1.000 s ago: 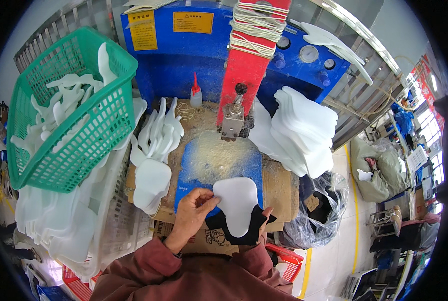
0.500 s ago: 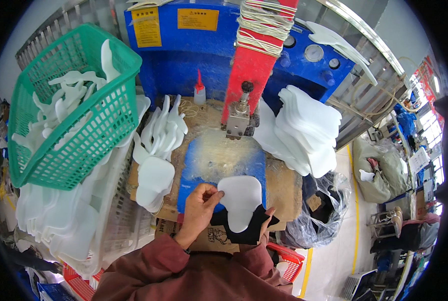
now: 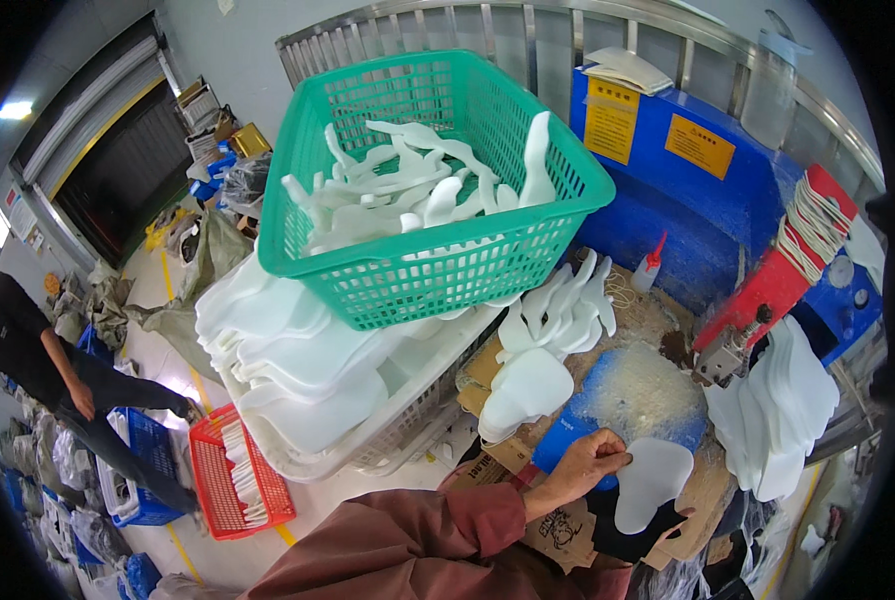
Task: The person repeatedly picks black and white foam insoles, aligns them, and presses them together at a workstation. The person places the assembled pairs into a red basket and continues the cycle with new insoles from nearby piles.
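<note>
My left hand pinches the edge of a flat white foam-like piece, wide at one end and narrow at the other. Beneath that piece lies a black sheet, fabric-like, partly covered by it. My right hand grips the black sheet's far side; only a few fingertips show, the rest is hidden. Both pieces are held in front of a blue press plate strewn with pale dust. Over the plate reaches a red machine arm wound with white cord.
A green basket of white curved pieces rests on a white crate at left. White stacks flank the plate. A red-tipped bottle stands behind. A red crate sits on the floor; a person walks at far left.
The view has swung left, so the machine and my hands now appear farther right. Both hands keep hold of the white piece and black sheet. A walking person has come into view.
</note>
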Available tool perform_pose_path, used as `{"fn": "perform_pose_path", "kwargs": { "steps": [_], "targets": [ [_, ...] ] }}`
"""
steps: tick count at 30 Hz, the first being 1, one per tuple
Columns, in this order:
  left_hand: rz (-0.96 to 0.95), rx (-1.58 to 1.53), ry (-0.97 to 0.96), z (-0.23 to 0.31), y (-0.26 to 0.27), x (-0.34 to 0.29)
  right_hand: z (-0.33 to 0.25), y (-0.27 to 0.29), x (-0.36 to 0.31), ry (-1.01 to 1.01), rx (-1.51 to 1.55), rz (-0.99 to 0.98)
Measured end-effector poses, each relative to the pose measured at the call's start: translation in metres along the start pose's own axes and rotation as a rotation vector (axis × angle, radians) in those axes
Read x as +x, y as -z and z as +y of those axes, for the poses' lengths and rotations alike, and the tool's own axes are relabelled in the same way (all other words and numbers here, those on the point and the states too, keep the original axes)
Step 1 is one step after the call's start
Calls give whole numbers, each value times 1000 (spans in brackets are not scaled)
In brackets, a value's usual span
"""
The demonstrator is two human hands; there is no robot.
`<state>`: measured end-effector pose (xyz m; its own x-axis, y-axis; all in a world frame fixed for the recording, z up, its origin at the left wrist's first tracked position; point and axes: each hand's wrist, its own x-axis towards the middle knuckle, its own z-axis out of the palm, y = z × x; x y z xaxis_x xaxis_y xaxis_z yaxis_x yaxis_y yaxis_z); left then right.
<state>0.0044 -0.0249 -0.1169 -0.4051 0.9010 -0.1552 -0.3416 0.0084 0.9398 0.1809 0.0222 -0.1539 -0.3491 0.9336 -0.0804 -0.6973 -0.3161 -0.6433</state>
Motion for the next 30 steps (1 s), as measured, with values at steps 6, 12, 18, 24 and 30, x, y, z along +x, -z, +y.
{"fn": "perform_pose_path", "kwargs": {
  "steps": [6,12,18,24,30],
  "targets": [
    [-134,-237,101,-6,8,4,1,-15,-3,13,-62,61],
    [-178,-258,66,-7,9,3,-3,-32,-2,33,-100,94],
    [-207,-160,0,-3,10,3,-3,-44,-8,43,-112,123],
    [-33,204,-450,58,18,-12,-23,-73,-12,95,-124,148],
    [64,719,-928,66,-52,-4,-1,-115,-50,54,38,-3]
  ]
}}
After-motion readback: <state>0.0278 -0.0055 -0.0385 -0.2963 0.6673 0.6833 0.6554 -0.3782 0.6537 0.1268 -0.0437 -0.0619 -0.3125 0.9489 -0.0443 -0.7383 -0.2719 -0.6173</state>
